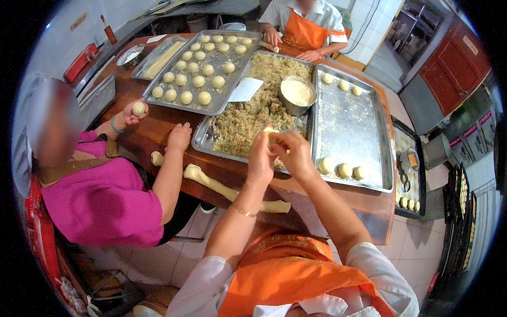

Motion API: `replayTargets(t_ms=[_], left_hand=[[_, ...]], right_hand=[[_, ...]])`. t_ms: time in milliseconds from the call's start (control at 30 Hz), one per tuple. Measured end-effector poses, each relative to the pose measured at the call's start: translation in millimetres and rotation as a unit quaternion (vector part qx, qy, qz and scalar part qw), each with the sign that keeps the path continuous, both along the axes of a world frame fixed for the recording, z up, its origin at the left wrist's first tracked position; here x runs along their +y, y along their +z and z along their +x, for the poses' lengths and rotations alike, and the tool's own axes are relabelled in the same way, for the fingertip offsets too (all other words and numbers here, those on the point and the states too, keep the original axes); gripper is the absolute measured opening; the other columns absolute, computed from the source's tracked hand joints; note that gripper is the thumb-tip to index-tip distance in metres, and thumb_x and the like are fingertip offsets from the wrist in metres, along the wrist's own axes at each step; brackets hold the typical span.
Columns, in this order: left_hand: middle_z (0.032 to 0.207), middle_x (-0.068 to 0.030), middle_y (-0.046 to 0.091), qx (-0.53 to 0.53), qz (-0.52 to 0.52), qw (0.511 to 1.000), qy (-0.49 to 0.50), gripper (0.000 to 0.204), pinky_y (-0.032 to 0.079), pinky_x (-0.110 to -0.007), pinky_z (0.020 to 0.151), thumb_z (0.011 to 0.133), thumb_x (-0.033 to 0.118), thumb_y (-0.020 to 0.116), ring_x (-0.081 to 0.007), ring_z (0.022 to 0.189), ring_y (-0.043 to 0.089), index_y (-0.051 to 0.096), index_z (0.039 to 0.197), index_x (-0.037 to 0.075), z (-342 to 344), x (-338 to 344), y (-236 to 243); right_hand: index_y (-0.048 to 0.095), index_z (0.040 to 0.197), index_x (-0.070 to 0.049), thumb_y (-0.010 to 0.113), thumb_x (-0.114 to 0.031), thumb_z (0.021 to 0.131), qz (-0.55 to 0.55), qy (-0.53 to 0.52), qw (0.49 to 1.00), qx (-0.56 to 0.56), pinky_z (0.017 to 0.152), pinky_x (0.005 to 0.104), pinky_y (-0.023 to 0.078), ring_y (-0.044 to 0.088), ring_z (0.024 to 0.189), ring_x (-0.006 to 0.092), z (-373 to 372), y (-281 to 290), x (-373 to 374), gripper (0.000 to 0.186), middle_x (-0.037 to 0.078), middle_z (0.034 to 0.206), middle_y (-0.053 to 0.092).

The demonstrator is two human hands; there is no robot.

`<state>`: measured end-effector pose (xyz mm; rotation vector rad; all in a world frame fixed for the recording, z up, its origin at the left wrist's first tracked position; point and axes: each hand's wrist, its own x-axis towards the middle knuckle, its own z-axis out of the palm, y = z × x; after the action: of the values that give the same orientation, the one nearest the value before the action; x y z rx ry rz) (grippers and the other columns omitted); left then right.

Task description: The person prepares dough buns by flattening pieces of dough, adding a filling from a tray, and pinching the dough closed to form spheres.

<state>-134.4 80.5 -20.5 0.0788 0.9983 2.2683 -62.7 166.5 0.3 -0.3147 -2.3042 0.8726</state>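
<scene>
My left hand (261, 156) and my right hand (293, 153) meet over the near edge of the filling tray. Their fingers close together round a small piece of pale dough (270, 130), mostly hidden by them. Below them, the metal tray (198, 138) holds a crumbly brown-green filling (235, 124), with a white scraper (246, 89) and a metal bowl of pale crumbs (297, 92) on it. Right of my hands lies a floured tray (353, 132) with a few dough balls (345, 170) near and far. A long dough roll (227, 189) rests on the table's near edge by my left forearm.
Left, a co-worker in a magenta top holds a dough ball (138, 109). Across the wooden table (142, 138), another person in an orange apron handles dough. A tray (215, 108) of dough balls stands at back left. Dark baking trays (410, 211) are on the right.
</scene>
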Motion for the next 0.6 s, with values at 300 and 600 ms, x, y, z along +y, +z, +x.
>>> replayTargets(t_ms=[300, 600], left_hand=[[0.1, -0.013, 0.066, -0.038, 0.084, 0.995, 0.041, 0.045, 0.054, -0.036, 0.088, 0.105, 0.042, 0.047, -0.0232, 0.096, 0.065, 0.061, 0.105, -0.001, 6, 9, -7], [0.091, -0.0048, 0.063, -0.181, 0.149, 0.972, -0.019, 0.03, 0.055, -0.032, 0.073, 0.104, 0.037, 0.054, -0.0165, 0.083, 0.063, 0.061, 0.102, 0.008, 14, -7, -6]], right_hand=[[0.064, 0.118, -0.001, 0.069, 0.003, 0.081, 0.121, 0.011, 0.99, 0.073, 0.074, 0.0396, 0.057, 0.07, 0.091, 0.0404, 7, 23, -33, 0.037, 0.027, 0.116, 0.065], [0.057, 0.138, -0.01, 0.064, 0.001, 0.091, 0.017, -0.026, 0.997, -0.072, 0.095, 0.0359, 0.051, 0.058, 0.114, 0.0237, 25, 37, -26, 0.048, 0.013, 0.126, 0.052]])
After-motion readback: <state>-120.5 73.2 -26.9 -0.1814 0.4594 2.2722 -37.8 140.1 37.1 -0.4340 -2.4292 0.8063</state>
